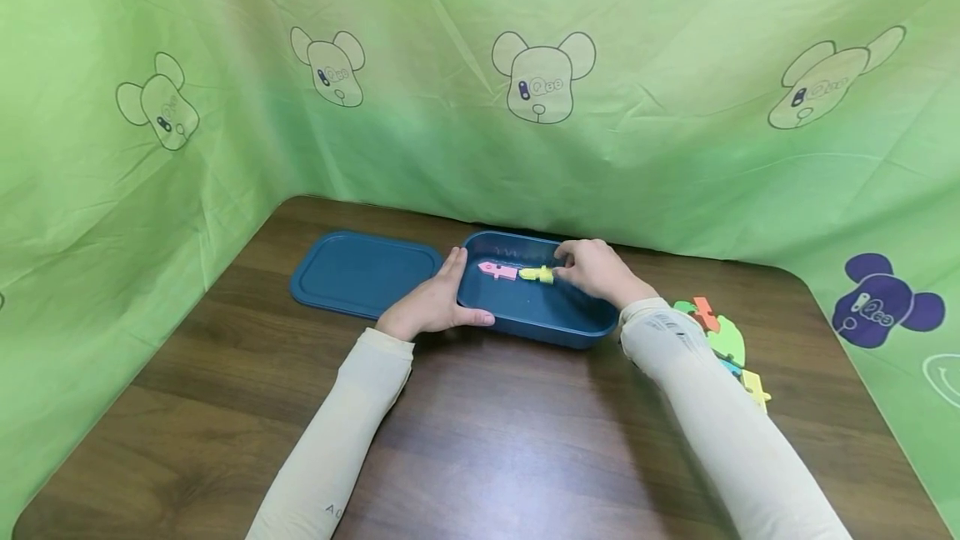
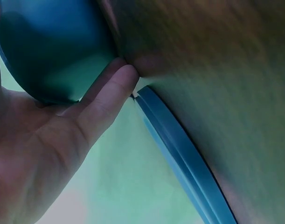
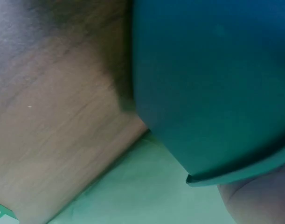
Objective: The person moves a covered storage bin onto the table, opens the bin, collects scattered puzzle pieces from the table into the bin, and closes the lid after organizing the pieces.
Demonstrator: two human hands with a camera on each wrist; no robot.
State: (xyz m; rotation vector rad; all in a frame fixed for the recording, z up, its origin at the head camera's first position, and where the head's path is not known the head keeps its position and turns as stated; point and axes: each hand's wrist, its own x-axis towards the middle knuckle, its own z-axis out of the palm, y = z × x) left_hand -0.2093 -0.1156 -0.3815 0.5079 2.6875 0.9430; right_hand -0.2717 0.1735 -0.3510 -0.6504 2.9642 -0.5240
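yellow piece (image 1: 536, 274), perhaps notched, inside blue box (image 1: 540, 307)

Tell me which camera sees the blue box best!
The head view. It looks down into the blue box, showing its rim and the yellow piece inside. The left wrist view shows just a shadowy part beside the left hand. The right wrist view shows only one side and some rim, close up.

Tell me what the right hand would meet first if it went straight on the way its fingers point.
The right hand would probably first meet the small, elongated yellow piece inside the blue, rectangular, plastic-looking box; hand and piece look very close, though contact is unclear.
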